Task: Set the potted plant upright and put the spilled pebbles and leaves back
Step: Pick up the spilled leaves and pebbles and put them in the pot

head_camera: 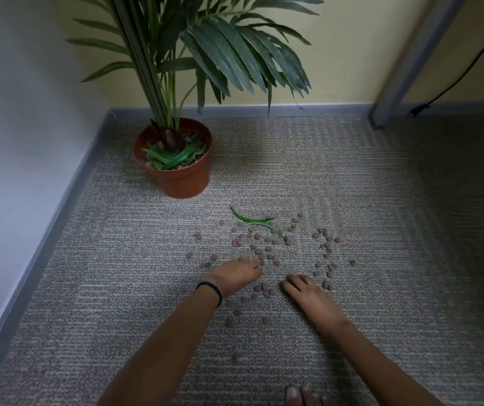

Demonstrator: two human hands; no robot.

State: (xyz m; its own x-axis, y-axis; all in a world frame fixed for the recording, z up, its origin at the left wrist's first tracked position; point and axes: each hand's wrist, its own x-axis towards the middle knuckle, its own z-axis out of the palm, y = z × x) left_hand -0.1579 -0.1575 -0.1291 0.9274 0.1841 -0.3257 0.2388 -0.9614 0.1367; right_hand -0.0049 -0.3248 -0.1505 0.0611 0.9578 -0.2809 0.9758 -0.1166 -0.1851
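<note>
The terracotta pot (182,178) stands upright in the corner with its palm plant (220,48). Several loose green leaves and some pebbles lie inside its rim. Brown pebbles (267,253) are scattered over the carpet in front of me, with two green leaves (254,220) lying among them. My left hand (236,275), with a dark band on the wrist, rests palm down on the carpet, fingers curled over pebbles at their tips. My right hand (308,291) lies flat on the carpet next to another cluster of pebbles (264,290); I cannot see whether either hand holds any.
A grey skirting board (59,200) runs along the left wall and the back wall. A grey metal leg (405,63) stands at the back right with a black cable (451,83) beside it. Toes (302,395) show at the bottom edge.
</note>
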